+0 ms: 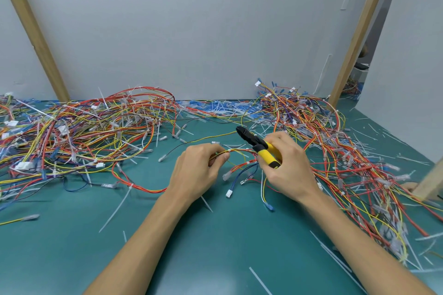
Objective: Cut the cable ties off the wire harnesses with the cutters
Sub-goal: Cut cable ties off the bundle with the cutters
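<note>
My left hand (196,170) pinches a thin harness of yellow and red wires (236,151) just above the green mat, mid-table. A small white cable tie (229,150) sits on that bundle right beside my thumb. My right hand (286,163) grips the yellow-handled cutters (257,145); their black jaws point up and to the left, a little above and beyond the bundle, not touching the tie. The harness ends in white connectors (229,193) and a blue terminal hanging toward me.
A big tangle of harnesses (79,134) covers the left of the green mat (191,246), another pile (335,151) runs down the right. Cut white tie strips (115,208) lie scattered about. Wooden posts (33,31) and a grey wall stand behind.
</note>
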A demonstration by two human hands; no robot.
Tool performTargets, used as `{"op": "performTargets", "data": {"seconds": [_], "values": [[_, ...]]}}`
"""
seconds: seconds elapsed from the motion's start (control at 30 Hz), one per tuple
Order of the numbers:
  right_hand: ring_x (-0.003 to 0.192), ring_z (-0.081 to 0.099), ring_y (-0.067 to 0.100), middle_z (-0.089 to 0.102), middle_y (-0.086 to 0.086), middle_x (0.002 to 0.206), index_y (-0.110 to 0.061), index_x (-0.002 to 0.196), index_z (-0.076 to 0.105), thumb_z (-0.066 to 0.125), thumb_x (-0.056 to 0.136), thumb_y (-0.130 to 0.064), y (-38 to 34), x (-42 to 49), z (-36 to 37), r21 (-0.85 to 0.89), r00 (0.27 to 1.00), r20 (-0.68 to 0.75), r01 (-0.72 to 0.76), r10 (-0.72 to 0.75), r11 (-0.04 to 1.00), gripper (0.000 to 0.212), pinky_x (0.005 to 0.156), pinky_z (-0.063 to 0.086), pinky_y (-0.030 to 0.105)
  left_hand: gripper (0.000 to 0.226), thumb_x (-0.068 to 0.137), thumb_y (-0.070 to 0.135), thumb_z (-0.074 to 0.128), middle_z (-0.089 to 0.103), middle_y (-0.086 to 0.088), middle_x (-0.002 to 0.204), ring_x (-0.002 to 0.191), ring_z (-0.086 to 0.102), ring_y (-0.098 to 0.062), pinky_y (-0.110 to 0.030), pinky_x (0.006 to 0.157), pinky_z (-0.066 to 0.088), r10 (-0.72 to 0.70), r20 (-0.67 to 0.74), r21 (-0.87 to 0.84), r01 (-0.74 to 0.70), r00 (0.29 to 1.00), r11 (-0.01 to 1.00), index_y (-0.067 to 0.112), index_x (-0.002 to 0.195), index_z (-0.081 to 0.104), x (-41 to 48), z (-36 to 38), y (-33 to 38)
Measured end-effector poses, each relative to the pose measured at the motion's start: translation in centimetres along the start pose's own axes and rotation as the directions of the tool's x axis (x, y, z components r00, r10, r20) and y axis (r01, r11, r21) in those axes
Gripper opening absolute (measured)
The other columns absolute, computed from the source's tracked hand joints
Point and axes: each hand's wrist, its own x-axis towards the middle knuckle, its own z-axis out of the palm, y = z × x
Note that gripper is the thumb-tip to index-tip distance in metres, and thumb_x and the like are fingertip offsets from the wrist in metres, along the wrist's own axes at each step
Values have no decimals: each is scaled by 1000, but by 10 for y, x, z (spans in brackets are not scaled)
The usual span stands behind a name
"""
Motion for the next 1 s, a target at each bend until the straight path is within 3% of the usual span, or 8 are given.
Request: {"op": "performTargets", "data": {"seconds": [0.07, 0.17, 0.3, 0.5, 0.6, 0.77, 0.9, 1.0], "values": [[80, 57, 17, 61, -14, 93, -28, 101, 63, 70, 87, -33, -1, 0, 1, 37, 1000, 23, -19, 18, 999, 16, 70, 51, 39, 13, 96, 37, 63, 48, 8, 55, 56, 45, -11, -28, 53, 33, 3, 0, -59, -3, 1000, 998, 28, 90, 71, 0, 0, 3], [65, 51, 19, 54, -8, 65, -29, 87, 54, 71, 88, -43, -1, -1, 4, -40, 997, 62, -54, 56, 998, 22, 59, 47, 37, 12, 93, 34, 68, 45, 4, 53, 52, 38, -12, -25, 52, 29, -9, 4, -216, 10, 1000, 976, 26, 86, 73, 2, 0, 5], [63, 50, 23, 51, -5, 60, -25, 80, 52, 73, 87, -40, 0, 1, 5, -10, 992, 18, -128, 128, 992, 27, 58, 44, 39, 9, 90, 36, 71, 47, 10, 53, 52, 40, -9, -20, 53, 27, -6, 67, -264, 23, 998, 964, 27, 90, 75, 2, 1, 9], [56, 41, 19, 45, -2, 57, -18, 69, 42, 73, 88, -37, 15, 9, 0, 131, 922, -117, -355, 370, 926, 41, 54, 33, 37, 43, 85, 26, 75, 67, 18, 101, 87, 61, -2, -7, 73, 38, 31, 235, -216, 21, 972, 976, 38, 124, 64, 5, -15, 3], [57, 43, 20, 47, -5, 56, -12, 70, 49, 73, 87, -37, 27, 10, -2, 223, 866, -109, -457, 488, 861, 39, 56, 32, 36, 47, 80, 22, 64, 66, 13, 111, 94, 64, -4, -15, 79, 46, -7, 249, -281, 79, 969, 957, 32, 125, 60, 6, -23, -2], [56, 40, 18, 42, -9, 52, -18, 65, 47, 74, 87, -39, 32, 11, 0, 307, 809, -68, -540, 584, 784, 40, 56, 31, 35, 38, 73, 7, 54, 66, 16, 102, 84, 64, -7, -28, 71, 53, -12, 185, -239, 57, 983, 969, 26, 106, 57, 5, -16, 1], [58, 43, 17, 45, -7, 57, -18, 67, 50, 73, 88, -39, 32, 12, 0, 331, 791, -63, -559, 609, 760, 37, 56, 33, 35, 26, 82, 25, 64, 62, 21, 95, 77, 62, -6, -39, 73, 55, -21, 165, -75, 34, 986, 997, 36, 101, 50, 3, -9, -2], [58, 43, 17, 46, -6, 57, -18, 68, 51, 73, 88, -39, 32, 12, 1, 329, 788, -60, -564, 613, 757, 37, 56, 32, 35, 17, 86, 38, 69, 65, 21, 90, 70, 59, -5, -38, 71, 55, -45, 116, -95, 56, 992, 994, 35, 93, 54, 3, -6, -1]]}}
